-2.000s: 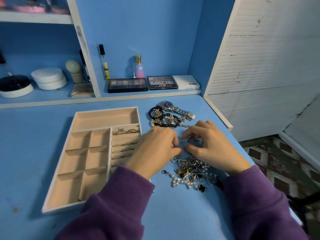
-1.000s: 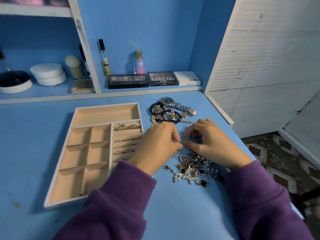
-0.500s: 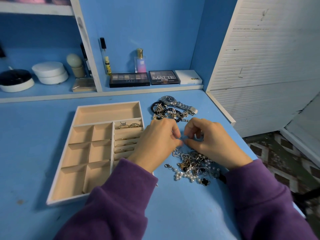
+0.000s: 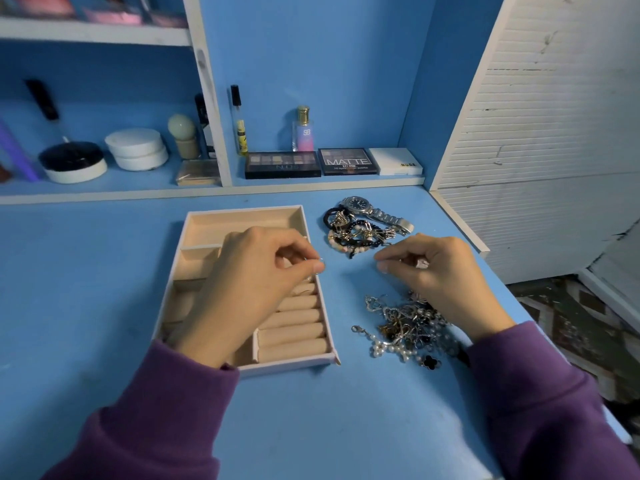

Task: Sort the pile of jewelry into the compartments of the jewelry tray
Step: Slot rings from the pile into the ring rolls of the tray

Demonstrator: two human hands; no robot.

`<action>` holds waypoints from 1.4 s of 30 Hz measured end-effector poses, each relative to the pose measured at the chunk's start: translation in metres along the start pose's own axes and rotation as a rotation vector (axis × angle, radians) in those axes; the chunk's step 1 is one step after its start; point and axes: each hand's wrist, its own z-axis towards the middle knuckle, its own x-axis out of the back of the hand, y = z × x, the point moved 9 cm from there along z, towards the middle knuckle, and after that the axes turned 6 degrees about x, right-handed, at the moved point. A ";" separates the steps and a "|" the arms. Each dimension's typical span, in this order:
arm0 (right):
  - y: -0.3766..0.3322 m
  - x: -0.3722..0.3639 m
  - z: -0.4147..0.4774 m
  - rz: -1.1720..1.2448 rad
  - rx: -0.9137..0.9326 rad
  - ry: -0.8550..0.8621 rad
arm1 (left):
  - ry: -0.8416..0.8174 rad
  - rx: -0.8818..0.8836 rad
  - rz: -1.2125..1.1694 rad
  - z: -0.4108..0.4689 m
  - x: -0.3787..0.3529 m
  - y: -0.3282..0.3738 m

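The beige jewelry tray (image 4: 242, 212) lies on the blue desk, left of centre, with ring rolls down its right side. My left hand (image 4: 256, 285) hovers over those rolls and pinches a small silver ring (image 4: 320, 262) between thumb and forefinger. My right hand (image 4: 440, 275) is above the desk to the right, fingers curled and thumb tip against forefinger; whether anything is between them is unclear. Below it lies the tangled jewelry pile (image 4: 405, 327) of chains and pearls. A second heap of bracelets (image 4: 356, 233) with a silver watch (image 4: 360, 203) lies farther back.
Along the back ledge stand makeup palettes (image 4: 282, 164), a perfume bottle (image 4: 304, 131) and a white box (image 4: 394, 161). Round tins (image 4: 136, 148) sit in the left shelf bay. The desk's right edge (image 4: 460, 223) drops to a patterned floor beside a white slatted panel.
My hands were together over the pile, working on one small piece. They have parted: the left hand has moved left over the tray's ring rolls with a ring, the right stays above the pile.
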 end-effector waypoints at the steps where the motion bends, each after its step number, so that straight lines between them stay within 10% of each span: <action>1: -0.005 -0.002 0.001 0.023 0.008 0.007 | 0.007 -0.004 -0.002 -0.003 0.005 -0.004; 42: -0.071 -0.068 -0.014 -0.187 0.444 -0.146 | -0.104 -0.207 0.180 -0.021 0.007 -0.015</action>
